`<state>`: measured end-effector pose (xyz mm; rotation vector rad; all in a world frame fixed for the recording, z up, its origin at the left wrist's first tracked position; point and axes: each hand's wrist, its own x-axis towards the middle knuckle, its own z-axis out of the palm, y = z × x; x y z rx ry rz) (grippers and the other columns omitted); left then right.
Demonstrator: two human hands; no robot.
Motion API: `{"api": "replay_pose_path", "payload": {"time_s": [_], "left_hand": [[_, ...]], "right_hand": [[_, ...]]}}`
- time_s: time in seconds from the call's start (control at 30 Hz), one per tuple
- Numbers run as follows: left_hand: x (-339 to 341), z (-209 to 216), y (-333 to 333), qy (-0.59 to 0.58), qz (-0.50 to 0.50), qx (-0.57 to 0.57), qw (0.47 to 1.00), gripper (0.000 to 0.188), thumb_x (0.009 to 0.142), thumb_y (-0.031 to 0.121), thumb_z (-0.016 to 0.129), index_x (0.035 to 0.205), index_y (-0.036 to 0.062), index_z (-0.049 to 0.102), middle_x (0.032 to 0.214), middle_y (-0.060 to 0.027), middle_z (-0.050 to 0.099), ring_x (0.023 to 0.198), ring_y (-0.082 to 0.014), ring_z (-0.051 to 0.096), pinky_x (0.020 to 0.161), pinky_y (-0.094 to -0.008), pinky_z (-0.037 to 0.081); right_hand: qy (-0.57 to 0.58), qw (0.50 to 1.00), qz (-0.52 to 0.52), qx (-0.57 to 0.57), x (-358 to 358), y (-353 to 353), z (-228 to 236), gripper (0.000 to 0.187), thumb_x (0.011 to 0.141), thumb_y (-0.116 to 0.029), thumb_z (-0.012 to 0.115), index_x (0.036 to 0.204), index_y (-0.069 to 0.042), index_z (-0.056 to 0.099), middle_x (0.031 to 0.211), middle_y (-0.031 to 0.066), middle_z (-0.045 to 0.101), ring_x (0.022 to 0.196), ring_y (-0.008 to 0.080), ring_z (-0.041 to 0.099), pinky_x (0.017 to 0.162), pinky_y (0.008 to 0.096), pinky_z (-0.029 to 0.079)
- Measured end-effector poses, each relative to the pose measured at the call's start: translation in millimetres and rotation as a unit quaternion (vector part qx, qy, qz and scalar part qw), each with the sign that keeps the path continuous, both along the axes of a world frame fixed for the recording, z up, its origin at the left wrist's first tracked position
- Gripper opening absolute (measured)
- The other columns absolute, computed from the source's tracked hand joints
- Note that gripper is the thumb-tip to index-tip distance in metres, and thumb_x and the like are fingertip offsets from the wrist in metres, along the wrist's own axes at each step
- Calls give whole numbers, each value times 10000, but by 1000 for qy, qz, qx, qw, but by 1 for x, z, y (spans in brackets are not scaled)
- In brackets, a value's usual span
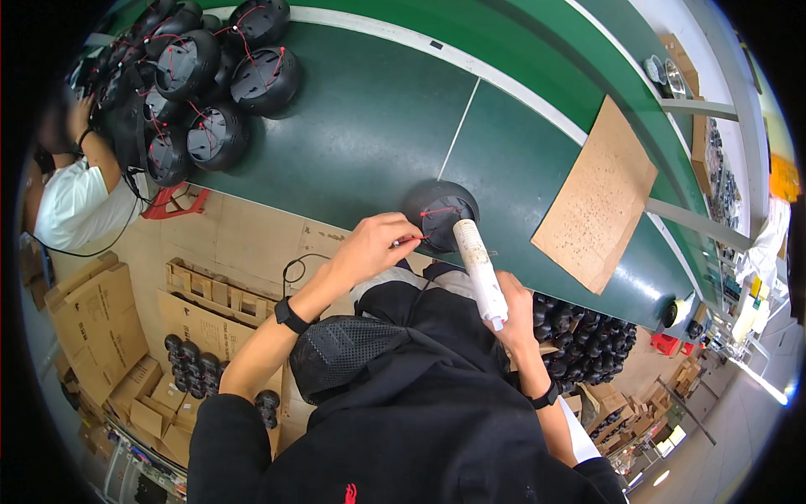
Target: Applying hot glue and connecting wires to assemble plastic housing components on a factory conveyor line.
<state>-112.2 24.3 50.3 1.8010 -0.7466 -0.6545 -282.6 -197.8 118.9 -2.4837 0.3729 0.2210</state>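
Note:
On the near edge of the green table sits a round black housing (445, 197) with a flat recessed face and red wires (443, 212). My left hand (374, 245) is closed in a pinch at its left side, holding the end of a red wire. In my right hand (514, 311) is a white cylindrical tool (483, 273) with a brownish, worn far end. That end lies over the right part of the housing. The cylinder hides part of my right hand's fingers, and its exact kind is unclear.
Many similar black housings (186, 65) are piled on the table's left end. A stained cardboard sheet (598, 197) lies to the right. At far left stands a person in a white shirt (77, 206). Cardboard boxes (99, 332) and a wooden pallet (214, 290) are on the floor.

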Motion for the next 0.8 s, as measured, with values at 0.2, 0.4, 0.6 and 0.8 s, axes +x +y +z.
{"api": "replay_pose_path", "payload": {"time_s": [0.2, 0.4, 0.6, 0.8], "left_hand": [[-19, -7, -2, -136, -135, -22, 981, 205, 840, 50, 696, 1041, 8, 702, 885, -84, 600, 858, -264, 616, 734, -367, 533], [-30, -15, -2, -158, -175, 18, 972, 318, 822, -3, 638, 1136, -3, 689, 933, -78, 564, 927, -234, 590, 797, -347, 536], [-30, -13, 0, -154, -175, 32, 972, 347, 820, -8, 627, 1163, -6, 682, 935, -78, 566, 920, -230, 590, 800, -340, 535], [-31, -13, 1, -166, -170, 34, 971, 365, 808, -5, 642, 1171, 4, 681, 932, -78, 570, 913, -232, 593, 783, -342, 538]], "right_hand": [[17, 992, -13, 124, -3, -13, -1, 212, 695, -66, 692, 885, -6, 618, 770, 171, 599, 706, 407, 609, 640, 412, 487], [51, 990, 16, 134, -1, -13, -2, 186, 677, -81, 697, 837, -7, 638, 710, 166, 588, 666, 397, 596, 610, 405, 473], [22, 993, 30, 114, 1, -9, -5, 128, 744, -41, 713, 778, 8, 599, 702, 179, 596, 617, 371, 592, 582, 380, 465], [38, 996, 43, 74, 3, -6, -3, 170, 693, -46, 728, 745, -1, 572, 711, 184, 590, 667, 400, 592, 610, 407, 466]]}}
